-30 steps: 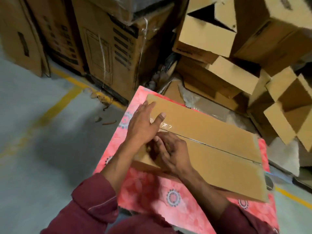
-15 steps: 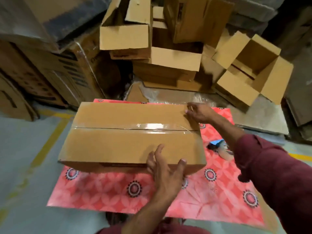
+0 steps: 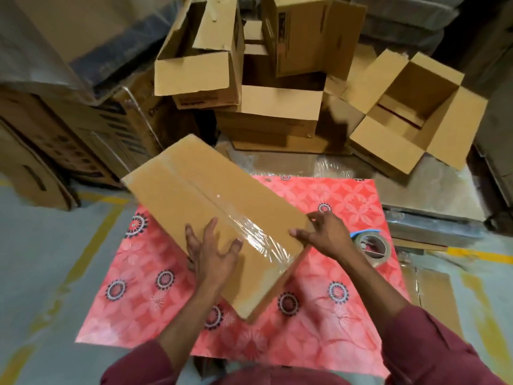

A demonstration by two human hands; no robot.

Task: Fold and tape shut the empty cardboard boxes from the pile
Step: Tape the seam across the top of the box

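Since half a second ago the box (image 3: 211,215) has swung from lying square across the mat (image 3: 319,337) to lying slantwise, its far end now pointing up and left past the mat's edge, and the right hand has come in from the box's far corner to its near end.

Head view: the box is closed, its 2 top flaps meeting in a seam covered by clear tape (image 3: 249,234) that wrinkles and shines near the near end. It rests on the pink flowered mat, far end overhanging toward the stacked cartons. The left hand (image 3: 213,254) lies on the box's near left part, fingers spread and fairly straight, pressing on the top face; the thumb side reaches over the left edge. The right hand (image 3: 324,232) is at the box's near right corner, fingers curled over the edge with the thumb on top, gripping that corner. Just right of the box, behind the right hand, a tape roll (image 3: 373,245) with a blue dispenser lies on the mat. Beyond the box stands the pile (image 3: 249,87) of open empty boxes, flaps up; to the right of the pile 1 open box (image 3: 410,112) sits with all flaps spread. Maroon sleeves (image 3: 433,348) cover both forearms. Left of the box, yellow lines (image 3: 94,234) mark the grey floor.
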